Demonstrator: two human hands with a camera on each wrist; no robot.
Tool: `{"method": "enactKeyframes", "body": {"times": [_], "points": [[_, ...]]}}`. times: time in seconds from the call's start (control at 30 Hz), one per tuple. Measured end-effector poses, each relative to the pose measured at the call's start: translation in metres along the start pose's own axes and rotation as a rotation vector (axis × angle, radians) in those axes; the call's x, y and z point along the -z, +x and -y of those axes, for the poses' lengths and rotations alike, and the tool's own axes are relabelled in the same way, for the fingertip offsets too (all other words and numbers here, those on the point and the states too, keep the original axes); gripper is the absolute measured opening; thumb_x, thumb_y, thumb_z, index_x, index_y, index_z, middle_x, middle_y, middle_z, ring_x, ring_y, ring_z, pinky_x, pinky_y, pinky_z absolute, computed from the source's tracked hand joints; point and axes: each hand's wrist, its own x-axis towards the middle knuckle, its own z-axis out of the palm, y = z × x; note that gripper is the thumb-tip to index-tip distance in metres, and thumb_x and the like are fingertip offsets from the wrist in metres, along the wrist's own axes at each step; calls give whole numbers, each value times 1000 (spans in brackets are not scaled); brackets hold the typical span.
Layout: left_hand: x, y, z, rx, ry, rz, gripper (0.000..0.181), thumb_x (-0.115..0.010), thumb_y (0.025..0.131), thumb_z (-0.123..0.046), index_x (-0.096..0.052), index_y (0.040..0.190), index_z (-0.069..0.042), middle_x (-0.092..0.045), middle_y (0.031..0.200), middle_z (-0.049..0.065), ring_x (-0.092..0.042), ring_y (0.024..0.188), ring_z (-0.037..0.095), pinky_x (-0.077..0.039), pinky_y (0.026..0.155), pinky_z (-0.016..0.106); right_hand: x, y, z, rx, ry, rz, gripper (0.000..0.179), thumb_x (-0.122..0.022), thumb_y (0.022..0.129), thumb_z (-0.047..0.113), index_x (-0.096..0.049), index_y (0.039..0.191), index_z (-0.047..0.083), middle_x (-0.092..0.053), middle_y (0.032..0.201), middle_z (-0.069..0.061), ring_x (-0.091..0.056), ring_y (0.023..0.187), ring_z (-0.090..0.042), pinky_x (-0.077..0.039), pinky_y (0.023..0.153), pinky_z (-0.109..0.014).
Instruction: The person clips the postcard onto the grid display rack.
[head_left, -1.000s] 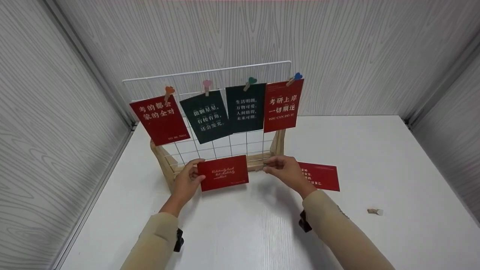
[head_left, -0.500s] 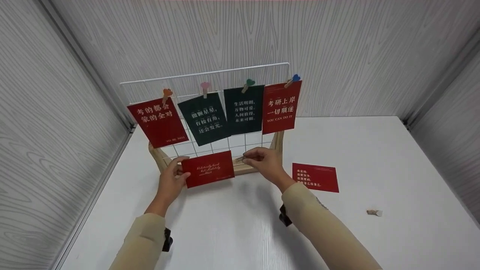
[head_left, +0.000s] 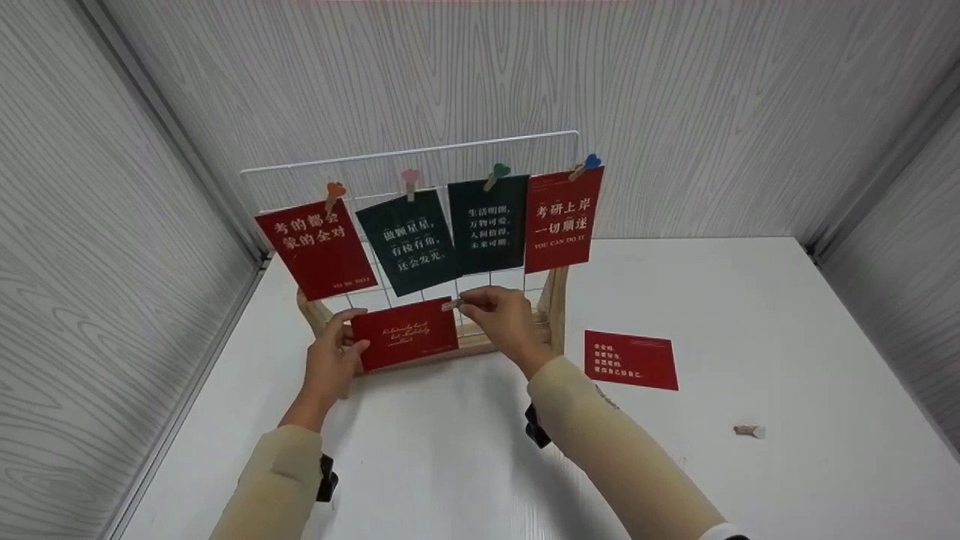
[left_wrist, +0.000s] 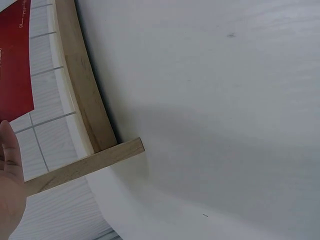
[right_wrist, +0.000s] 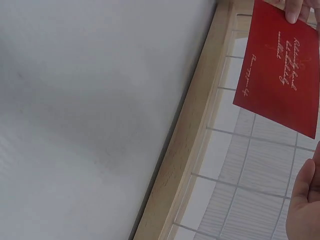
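Note:
A red card (head_left: 405, 334) with white script is held by my left hand (head_left: 330, 362), which pinches its left edge between thumb and fingers. The card stands in front of the lower part of a white wire grid (head_left: 517, 281) on a wooden stand (head_left: 556, 304). My right hand (head_left: 501, 319) pinches a small wooden clothespin (head_left: 452, 304) at the card's upper right corner. Whether the clothespin bites on the card or the wire cannot be made out. In the right wrist view, the red card (right_wrist: 280, 70) tilts before the grid, with the right hand (right_wrist: 304, 200) below it.
Several cards hang along the grid's upper part, including a dark green card (head_left: 489, 225) and a red card (head_left: 562, 217), under heart-topped clothespins. To the right on the white table (head_left: 720, 292) lie another red card (head_left: 631, 360) and a loose clothespin (head_left: 748, 430).
Both hands have moved left. The red card has come left and up against the grid's lower part, and the right hand has brought the clothespin to the card's upper right corner.

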Motion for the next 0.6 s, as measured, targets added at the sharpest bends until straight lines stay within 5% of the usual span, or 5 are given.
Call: {"method": "enactKeyframes", "body": {"times": [0.6], "points": [[6, 1, 2, -33, 26, -63, 50, -60, 92, -2, -44, 136, -21, -55, 108, 12, -53, 97, 25, -51, 75, 35, -27, 8, 16, -5, 79, -133, 15, -70, 86, 9, -74, 100, 6, -70, 92, -1, -64, 85, -11, -52, 75, -23]]}}
